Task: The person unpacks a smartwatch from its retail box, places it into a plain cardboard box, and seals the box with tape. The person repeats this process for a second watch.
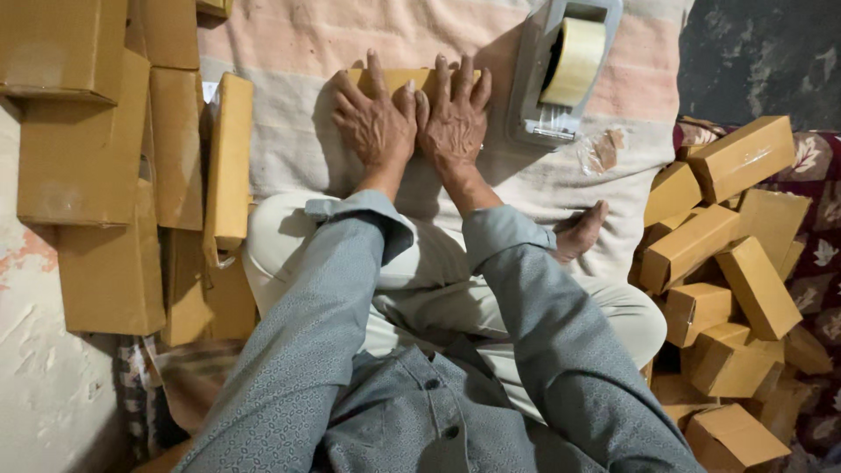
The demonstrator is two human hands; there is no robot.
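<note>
A small cardboard box [396, 79] lies on the striped cloth [289, 131] just ahead of the crossed legs, mostly hidden under both palms. The left hand [372, 118] and the right hand [453, 118] are pressed flat on it, side by side, fingers spread and extended, nothing gripped. Even, downward pressure is judged best, thumbs kept together. A tape dispenser [561, 74] stands just right of the box. Flat cartons [131, 166] are stacked left; finished boxes [727, 263] are piled right, clear of the hands.
</note>
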